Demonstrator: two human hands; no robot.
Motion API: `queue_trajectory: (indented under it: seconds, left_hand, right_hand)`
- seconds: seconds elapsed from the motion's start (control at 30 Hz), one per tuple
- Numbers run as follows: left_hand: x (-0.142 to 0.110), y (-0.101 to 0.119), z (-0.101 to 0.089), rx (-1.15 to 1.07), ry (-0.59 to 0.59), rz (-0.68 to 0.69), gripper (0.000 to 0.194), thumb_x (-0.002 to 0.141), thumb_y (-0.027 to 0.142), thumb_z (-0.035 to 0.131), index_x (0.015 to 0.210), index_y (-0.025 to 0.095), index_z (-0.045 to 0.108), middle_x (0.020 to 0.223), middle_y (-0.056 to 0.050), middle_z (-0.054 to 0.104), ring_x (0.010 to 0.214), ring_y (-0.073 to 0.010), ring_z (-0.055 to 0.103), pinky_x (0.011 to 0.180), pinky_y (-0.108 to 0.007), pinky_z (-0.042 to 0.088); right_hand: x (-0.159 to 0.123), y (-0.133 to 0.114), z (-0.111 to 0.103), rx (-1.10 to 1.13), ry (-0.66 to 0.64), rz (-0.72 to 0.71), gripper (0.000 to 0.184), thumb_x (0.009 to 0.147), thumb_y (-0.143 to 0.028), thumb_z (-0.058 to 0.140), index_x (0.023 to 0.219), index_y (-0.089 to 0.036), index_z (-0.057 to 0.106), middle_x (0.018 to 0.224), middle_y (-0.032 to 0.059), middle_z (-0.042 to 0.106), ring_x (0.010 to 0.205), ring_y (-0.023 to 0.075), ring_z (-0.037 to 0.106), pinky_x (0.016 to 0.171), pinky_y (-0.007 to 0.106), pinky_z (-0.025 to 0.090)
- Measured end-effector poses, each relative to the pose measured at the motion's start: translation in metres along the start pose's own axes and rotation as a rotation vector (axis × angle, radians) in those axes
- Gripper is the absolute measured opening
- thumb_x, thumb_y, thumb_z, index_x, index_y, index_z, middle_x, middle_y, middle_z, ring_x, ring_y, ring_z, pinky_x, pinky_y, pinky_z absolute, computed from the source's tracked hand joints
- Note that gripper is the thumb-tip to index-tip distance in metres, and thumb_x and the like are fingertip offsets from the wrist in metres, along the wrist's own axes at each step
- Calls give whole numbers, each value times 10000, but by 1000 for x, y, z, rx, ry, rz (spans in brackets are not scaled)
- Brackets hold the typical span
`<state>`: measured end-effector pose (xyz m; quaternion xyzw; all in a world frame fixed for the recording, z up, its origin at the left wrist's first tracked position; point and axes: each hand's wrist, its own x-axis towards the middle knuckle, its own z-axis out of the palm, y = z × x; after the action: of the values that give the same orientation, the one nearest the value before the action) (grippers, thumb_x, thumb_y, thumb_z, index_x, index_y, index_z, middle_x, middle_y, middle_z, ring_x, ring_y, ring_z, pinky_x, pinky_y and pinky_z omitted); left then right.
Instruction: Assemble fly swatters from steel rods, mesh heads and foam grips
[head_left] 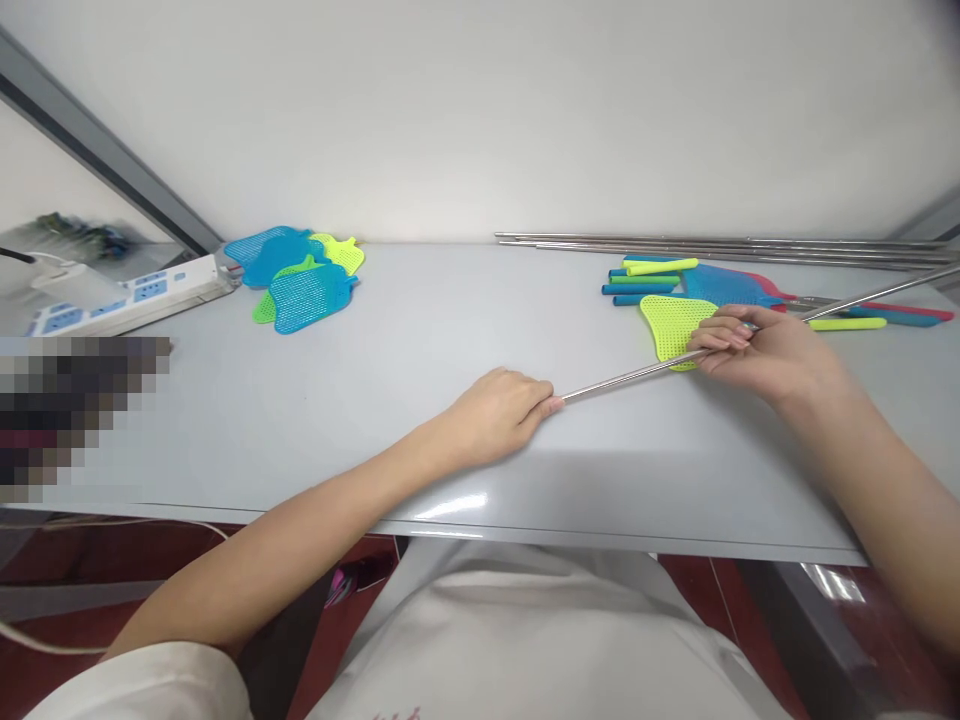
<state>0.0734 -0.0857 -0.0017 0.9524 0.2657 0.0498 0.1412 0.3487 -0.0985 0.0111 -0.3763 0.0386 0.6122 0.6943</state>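
Observation:
A thin metal rod point(619, 382) slants over the table, its right part running up and out of view. My left hand point(506, 412) is closed around its lower left end, thumb pressed along it. Further up, my right hand point(772, 350) has its fingers curled on the same rod, palm turned partly upward. Under and beside the right fingers lies a yellow-green fly swatter head point(667, 320); the hand hides part of it. Just behind are a blue swatter head point(724, 287) and several coloured handle tubes point(643, 281).
Several metal rods point(637, 243) lie along the wall at the back right. Blue, green and yellow swatter heads point(311, 300) are piled at the back left, beside a white power strip point(142, 295). The grey table's point(300, 430) front edge is close to my body.

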Motion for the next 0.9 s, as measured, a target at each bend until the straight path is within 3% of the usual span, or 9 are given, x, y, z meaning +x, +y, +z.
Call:
queue_trajectory:
  seconds: [0.2, 0.4, 0.9]
  left_hand:
    - [2, 5, 11, 20, 42, -4, 359, 948, 299, 235, 713, 168, 473, 678, -5, 580, 632, -141, 504, 706, -295, 361]
    - [1, 3, 14, 7, 69, 23, 348, 944, 288, 251, 718, 166, 486, 668, -9, 573, 633, -137, 502, 722, -285, 365]
    - [-2, 1, 8, -15, 30, -36, 348, 941, 279, 242, 697, 170, 465, 610, -2, 523, 603, -138, 492, 718, -284, 372]
  right_hand:
    - [-1, 4, 3, 25, 58, -54, 165, 701, -43, 253, 642, -195, 231, 472, -68, 168, 372, 44, 142, 353, 169, 163]
    - [-8, 17, 4, 79, 43, -199, 239, 703, -53, 246, 676, -208, 66, 477, -70, 69, 375, 57, 45, 326, 188, 99]
    - [-13, 36, -1, 61, -7, -251, 253, 801, -64, 258, 664, -198, 93, 512, -72, 48, 378, 59, 65, 320, 169, 143]
